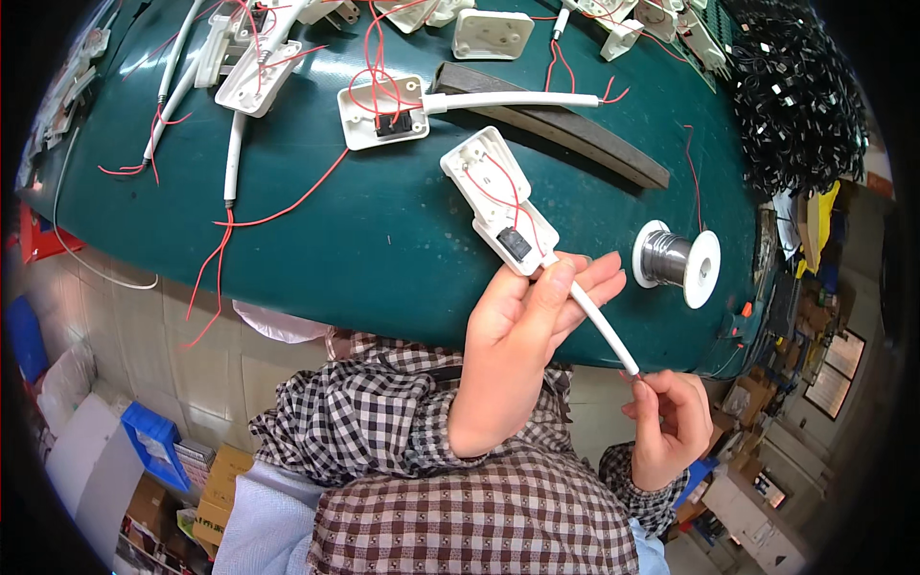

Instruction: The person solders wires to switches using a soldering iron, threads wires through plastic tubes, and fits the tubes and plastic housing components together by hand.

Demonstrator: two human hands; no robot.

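Note:
My left hand [517,321] grips a white plastic housing [489,172] at its lower end, the thumb laid over the neck where a white tube [604,331] leaves it. Inside the housing sit a black rocker-type part [514,243] and thin red wires [500,199]. The tube slants down to the right, and my right hand [671,422] pinches at its far tip; what lies between those fingertips is mostly hidden. Beyond, a similar open housing [359,132] with red wires lies on the green table [402,240], its white tube [517,100] pointing right.
A dark grey bar [575,139] lies behind the held housing. To the right stands a spool of solder wire [666,259]. Several more white housings [254,91] and wired tubes fill the far left. A heap of small black parts [795,105] rises at the far right.

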